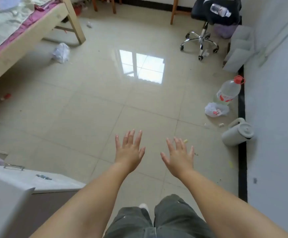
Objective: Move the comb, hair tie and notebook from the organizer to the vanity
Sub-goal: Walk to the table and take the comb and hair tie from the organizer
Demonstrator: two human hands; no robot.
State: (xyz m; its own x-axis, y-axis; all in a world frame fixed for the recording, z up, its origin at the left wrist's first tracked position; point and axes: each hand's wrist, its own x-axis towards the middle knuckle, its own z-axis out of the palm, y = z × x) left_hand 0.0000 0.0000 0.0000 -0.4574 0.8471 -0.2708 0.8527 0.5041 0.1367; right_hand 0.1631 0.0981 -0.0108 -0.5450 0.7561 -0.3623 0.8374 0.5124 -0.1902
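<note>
My left hand [129, 152] and my right hand [178, 156] are stretched out side by side over the tiled floor, palms down, fingers spread, holding nothing. No comb, hair tie or notebook shows in the head view. A white piece of furniture [41, 179] with a metal handle and a small dark item on top juts in at the lower left; I cannot tell whether it is the vanity or the organizer.
A bed [19, 36] stands at the upper left, a black office chair [213, 14] at the upper right. Along the right wall lie a large water bottle [228, 91], a plastic bag [216, 109] and a grey kettle [237, 132]. Another bag [61, 52] lies by the bed.
</note>
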